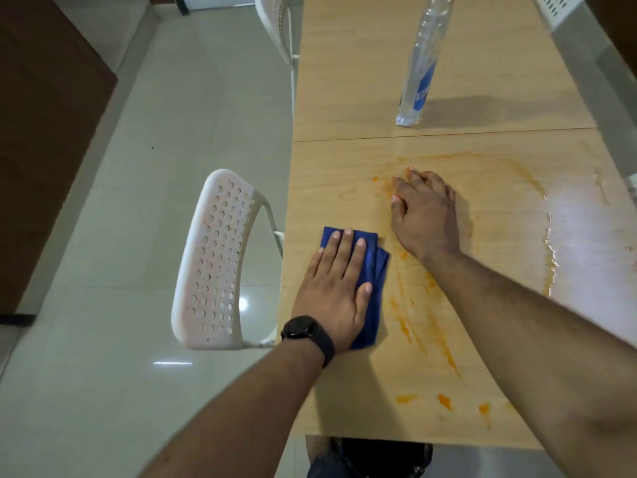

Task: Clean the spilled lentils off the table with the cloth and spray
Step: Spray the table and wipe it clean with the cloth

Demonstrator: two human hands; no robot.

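Note:
A folded blue cloth (374, 270) lies near the left edge of the light wooden table (482, 391). My left hand (336, 288) presses flat on the cloth with straight fingers. My right hand (422, 208) rests palm down on the tabletop just beyond the cloth, fingers spread. Orange lentil smears (412, 319) streak the wood between my arms, with more along the near edge and in an arc to the right. A clear spray bottle with a blue label (418, 74) stands further back on the table.
A white perforated chair (213, 263) stands against the table's left side, a second white chair (275, 25) further back. A wet glossy patch (582, 232) covers the table's right part. Pale floor tiles (138, 167) lie to the left.

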